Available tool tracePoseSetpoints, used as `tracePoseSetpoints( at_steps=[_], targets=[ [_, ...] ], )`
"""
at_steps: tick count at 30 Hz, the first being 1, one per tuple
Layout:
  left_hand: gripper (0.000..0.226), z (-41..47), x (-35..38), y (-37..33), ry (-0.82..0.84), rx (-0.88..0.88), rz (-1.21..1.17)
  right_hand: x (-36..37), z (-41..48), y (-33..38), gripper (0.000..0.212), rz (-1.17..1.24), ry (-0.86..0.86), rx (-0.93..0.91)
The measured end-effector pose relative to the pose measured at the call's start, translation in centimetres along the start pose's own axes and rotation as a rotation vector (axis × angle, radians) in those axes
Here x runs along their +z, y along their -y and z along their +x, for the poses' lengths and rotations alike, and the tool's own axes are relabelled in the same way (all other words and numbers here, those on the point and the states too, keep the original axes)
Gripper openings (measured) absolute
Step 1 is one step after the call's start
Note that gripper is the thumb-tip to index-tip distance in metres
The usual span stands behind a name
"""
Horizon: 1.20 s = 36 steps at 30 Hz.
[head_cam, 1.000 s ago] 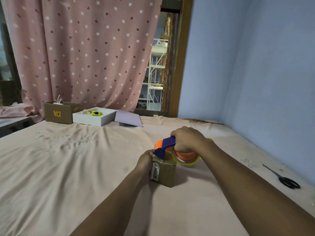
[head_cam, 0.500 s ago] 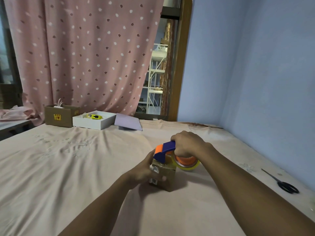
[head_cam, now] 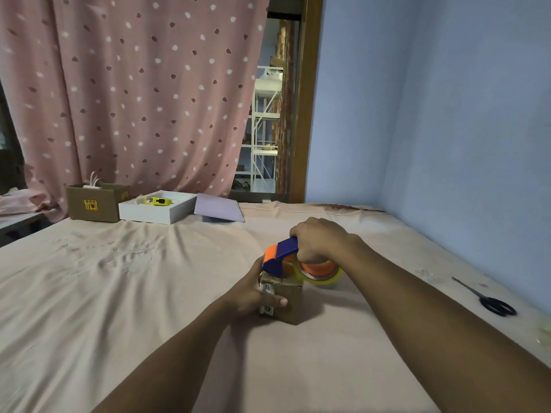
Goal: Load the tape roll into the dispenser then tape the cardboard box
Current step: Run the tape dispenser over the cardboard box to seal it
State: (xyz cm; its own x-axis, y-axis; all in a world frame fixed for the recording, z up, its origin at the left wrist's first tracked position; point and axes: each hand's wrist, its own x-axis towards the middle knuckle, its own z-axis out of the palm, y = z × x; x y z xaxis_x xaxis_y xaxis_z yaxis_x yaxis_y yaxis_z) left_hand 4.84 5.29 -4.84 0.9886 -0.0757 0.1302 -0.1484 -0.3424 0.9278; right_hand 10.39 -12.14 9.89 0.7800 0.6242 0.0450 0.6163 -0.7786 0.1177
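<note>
A small brown cardboard box (head_cam: 290,302) stands on the pink sheet near the middle. My left hand (head_cam: 253,292) grips its left side, thumb across the front face. On top of the box rests a blue and orange tape dispenser (head_cam: 278,257), its front end at the box's left edge. The clear tape roll (head_cam: 323,275) on an orange hub sits in the dispenser, hanging over the box's far right side. My right hand (head_cam: 319,239) is closed over the dispenser's handle from above.
Black scissors (head_cam: 492,302) lie on the sheet at the right, near the blue wall. At the back left stand a brown carton (head_cam: 95,204), a white tray (head_cam: 155,211) with a yellow item, and a lilac sheet (head_cam: 219,207). A dotted pink curtain hangs behind.
My left hand has shifted from the box's top left corner down around its side, thumb now on the front face. The dispenser has stayed on the box top.
</note>
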Motion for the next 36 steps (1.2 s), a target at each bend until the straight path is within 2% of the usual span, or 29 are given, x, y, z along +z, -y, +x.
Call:
tracePoseSetpoints(
  at_steps=[16, 30, 36],
  targets=[
    [0.108, 0.0, 0.5, 1.5, -0.049, 0.059, -0.042, -1.4, -0.6, -1.3, 0.065, -0.106, 0.051, -0.107],
    [0.111, -0.1, 0.6, 1.5, -0.075, 0.075, -0.041, -1.2, -3.1, -6.5, 0.063, -0.067, 0.064, -0.025],
    [0.106, -0.3, 0.9, 1.2, -0.069, 0.070, -0.060, -0.2, -4.3, -8.1, 0.050, -0.053, 0.048, -0.009]
  ],
)
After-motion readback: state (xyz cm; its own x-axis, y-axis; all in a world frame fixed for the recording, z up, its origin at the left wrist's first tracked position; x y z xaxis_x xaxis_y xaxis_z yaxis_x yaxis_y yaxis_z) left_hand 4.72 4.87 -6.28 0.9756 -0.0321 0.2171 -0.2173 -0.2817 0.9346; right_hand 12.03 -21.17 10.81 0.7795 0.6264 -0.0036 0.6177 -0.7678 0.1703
